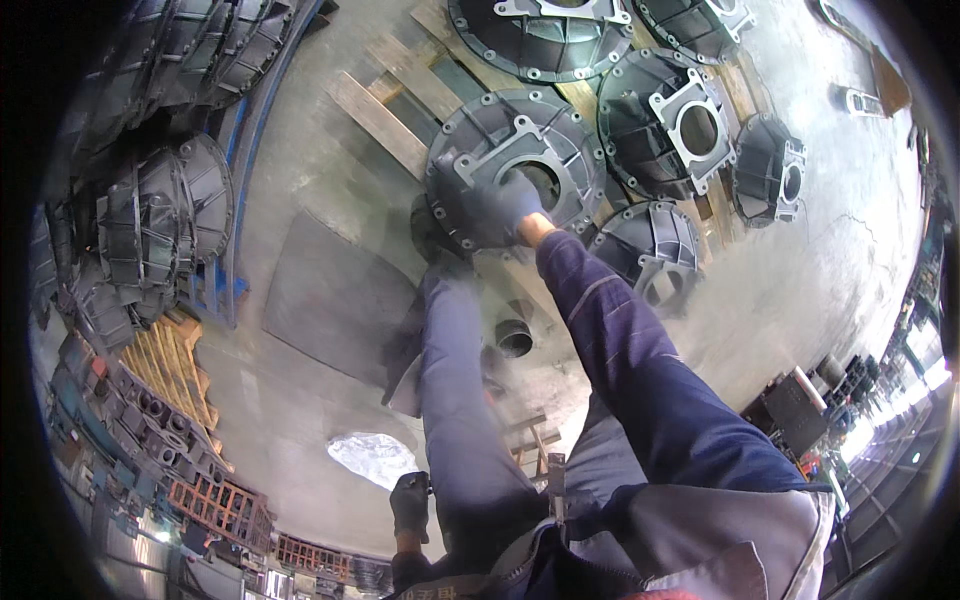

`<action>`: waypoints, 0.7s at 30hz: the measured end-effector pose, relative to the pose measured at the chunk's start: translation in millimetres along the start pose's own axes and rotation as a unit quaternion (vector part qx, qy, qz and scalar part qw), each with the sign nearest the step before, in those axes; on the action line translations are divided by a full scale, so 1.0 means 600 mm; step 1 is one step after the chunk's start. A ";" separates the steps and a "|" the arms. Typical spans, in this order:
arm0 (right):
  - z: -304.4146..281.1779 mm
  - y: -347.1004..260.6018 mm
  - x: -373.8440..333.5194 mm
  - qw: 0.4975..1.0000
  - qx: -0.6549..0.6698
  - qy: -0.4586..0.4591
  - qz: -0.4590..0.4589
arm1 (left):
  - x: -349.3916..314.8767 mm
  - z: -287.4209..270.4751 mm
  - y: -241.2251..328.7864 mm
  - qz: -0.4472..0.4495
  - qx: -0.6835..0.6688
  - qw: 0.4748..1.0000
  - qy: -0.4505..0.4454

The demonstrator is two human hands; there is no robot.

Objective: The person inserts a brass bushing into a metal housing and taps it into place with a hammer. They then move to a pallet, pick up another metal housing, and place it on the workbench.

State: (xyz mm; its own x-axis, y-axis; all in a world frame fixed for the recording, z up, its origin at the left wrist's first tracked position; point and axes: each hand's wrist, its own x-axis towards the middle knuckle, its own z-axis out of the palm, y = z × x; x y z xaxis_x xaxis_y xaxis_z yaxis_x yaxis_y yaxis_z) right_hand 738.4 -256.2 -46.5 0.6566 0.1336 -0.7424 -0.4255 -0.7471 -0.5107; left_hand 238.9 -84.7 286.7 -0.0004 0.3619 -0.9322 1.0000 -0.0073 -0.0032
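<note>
Head view, right grip: the right hand [508,200], gloved and blurred, was at the front of the housing [497,155]; how far its fingers were closed, and whether they had hold, I could not tell.
Left grip: the left hand [410,508], dark-gloved, hung low by the left leg, fingers seemingly curled; I could not tell whether it held anything.
Housing: it lay on the wooden pallet [377,122], plate and bore facing up.
Fingers: they could have been nicked or pinched at the bore's edge or the ribs, had the hand slipped.
Boot: the boot [430,228] stood right beside the rim; a shove or tilt of the housing could have caught the toes.
Neighbours: more housings crowded it, one beyond [545,55], one to the right [640,125]; a sideways slide could have knocked them or trapped a finger between rims.
Tube: the open tube [513,338], near the legs, could have tripped a backward step.
Floor: the floor [285,165] was pale concrete, with a dark sheet [335,300] on the left.
Room: a blue-edged rack [243,160] of castings stood left; orange crates [215,510] lay behind.
</note>
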 end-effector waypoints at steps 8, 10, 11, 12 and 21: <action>0.020 0.012 0.080 0.928 -0.364 0.022 -0.071 | -0.017 -0.007 -0.008 -0.031 -0.083 0.996 0.017; 0.006 0.000 0.073 0.929 -0.360 0.013 -0.080 | -0.018 -0.013 -0.024 -0.020 -0.088 0.996 0.019; 0.002 -0.007 0.067 0.935 -0.347 0.003 -0.066 | -0.020 -0.017 -0.031 -0.019 -0.079 0.997 0.019; -0.003 -0.016 0.064 0.952 -0.300 0.027 -0.057 | -0.020 -0.019 -0.036 -0.054 -0.055 0.997 0.021; -0.033 -0.076 0.019 0.880 0.439 0.044 0.174 | -0.011 -0.011 -0.021 -0.008 -0.074 0.997 0.011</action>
State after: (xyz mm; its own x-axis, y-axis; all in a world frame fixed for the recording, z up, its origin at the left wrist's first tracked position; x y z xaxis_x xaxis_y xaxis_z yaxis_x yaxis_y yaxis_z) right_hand 777.3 -233.6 -23.1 0.4203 -0.0835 -0.9035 -0.9025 0.0645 -0.4258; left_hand 226.2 -80.6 295.2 -0.0183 0.3813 -0.9243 0.9899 0.1368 0.0368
